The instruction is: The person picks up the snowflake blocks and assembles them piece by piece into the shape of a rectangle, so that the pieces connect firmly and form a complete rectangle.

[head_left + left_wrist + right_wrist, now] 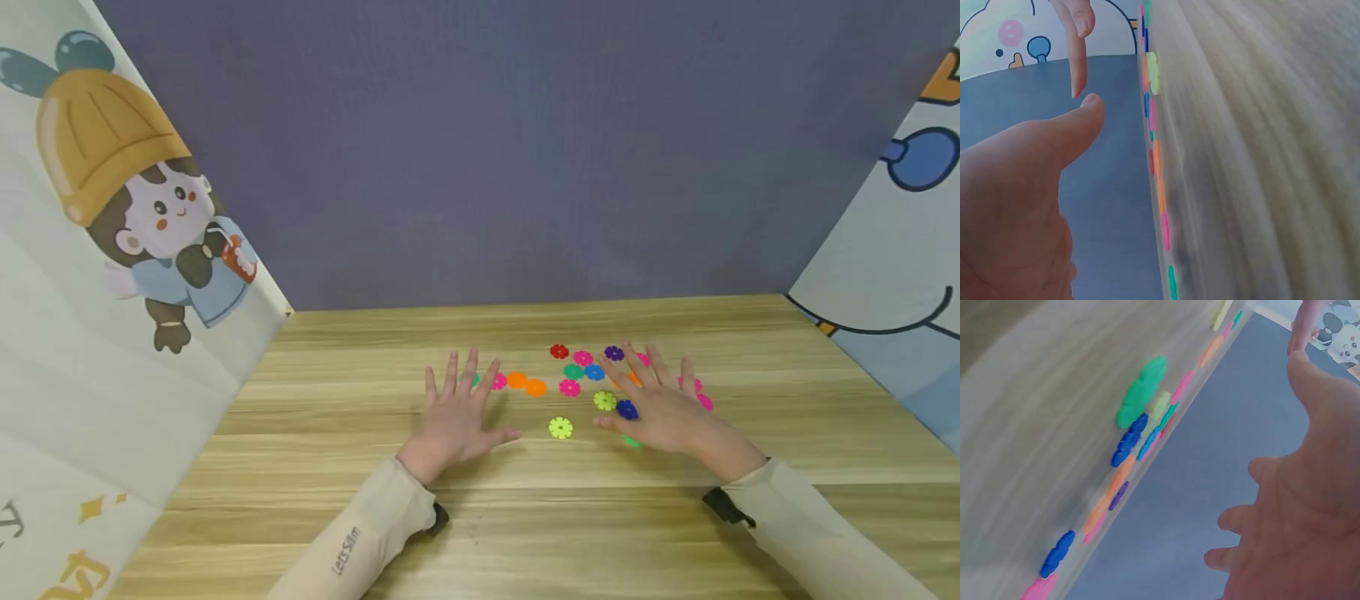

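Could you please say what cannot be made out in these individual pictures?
Head view: much of the lowest green, notched plastic disc, behind the right grip.
Head view: part of the left beige fabric sleeve, past the bottom edge.
Right wrist view: the rest of the lowest pink, notched plastic disc, past the bottom edge.

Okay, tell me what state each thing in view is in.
Left grip: spread, empty, above the table
Right grip: spread, empty, above the table
Nearest lime disc: flat, apart from the rest
Red disc: flat, uncovered
Other discs: scattered flat, some partly hidden
Left sleeve: down to the wrist
Right sleeve: down to the wrist
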Tool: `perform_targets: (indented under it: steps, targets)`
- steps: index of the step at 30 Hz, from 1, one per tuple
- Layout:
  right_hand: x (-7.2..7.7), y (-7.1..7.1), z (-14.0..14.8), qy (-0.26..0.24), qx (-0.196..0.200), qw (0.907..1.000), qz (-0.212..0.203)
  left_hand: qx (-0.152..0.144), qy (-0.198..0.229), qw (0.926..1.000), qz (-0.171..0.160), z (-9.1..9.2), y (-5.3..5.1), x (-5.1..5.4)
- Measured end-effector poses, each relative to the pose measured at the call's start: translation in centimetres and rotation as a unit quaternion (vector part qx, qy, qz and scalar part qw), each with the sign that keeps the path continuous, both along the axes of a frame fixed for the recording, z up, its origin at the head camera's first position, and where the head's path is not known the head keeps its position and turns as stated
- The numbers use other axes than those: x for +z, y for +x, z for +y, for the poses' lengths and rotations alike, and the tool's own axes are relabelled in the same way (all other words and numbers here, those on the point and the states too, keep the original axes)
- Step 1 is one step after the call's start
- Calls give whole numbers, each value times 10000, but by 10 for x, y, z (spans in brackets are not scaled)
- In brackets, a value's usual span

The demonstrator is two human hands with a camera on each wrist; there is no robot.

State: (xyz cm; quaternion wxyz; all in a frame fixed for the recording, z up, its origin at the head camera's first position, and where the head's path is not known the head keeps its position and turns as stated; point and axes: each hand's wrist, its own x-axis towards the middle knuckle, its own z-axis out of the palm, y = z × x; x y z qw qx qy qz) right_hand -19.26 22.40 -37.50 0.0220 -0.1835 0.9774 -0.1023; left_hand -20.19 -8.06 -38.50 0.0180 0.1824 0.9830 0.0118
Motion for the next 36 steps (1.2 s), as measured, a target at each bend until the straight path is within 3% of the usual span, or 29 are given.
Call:
perform_targets:
  steps: [5,9,21,28,31,36]
  targets:
    - [2,-5,1,-98,120,9998,87,75,98,9999,-74,4,-2,4]
    - [10,-14,-5,-151,322,9988,343,79,508,9987,-28,0,-8,7]
    - [17,-56,-31,-513,1117,9855,1173,7,1445,9874,646,-20,-38,8]
    - [12,-58,-55,-817,1135,9872,762,-32,2223,9721,744,-36,-46,0]
    - [10,-60,-66,-1035,1345,9842,502,29,2496,9656,729,-40,-48,-1]
    - [6,-66,-81,-1257,1741,9766,131,1,2650,9618,688,-48,-52,-3]
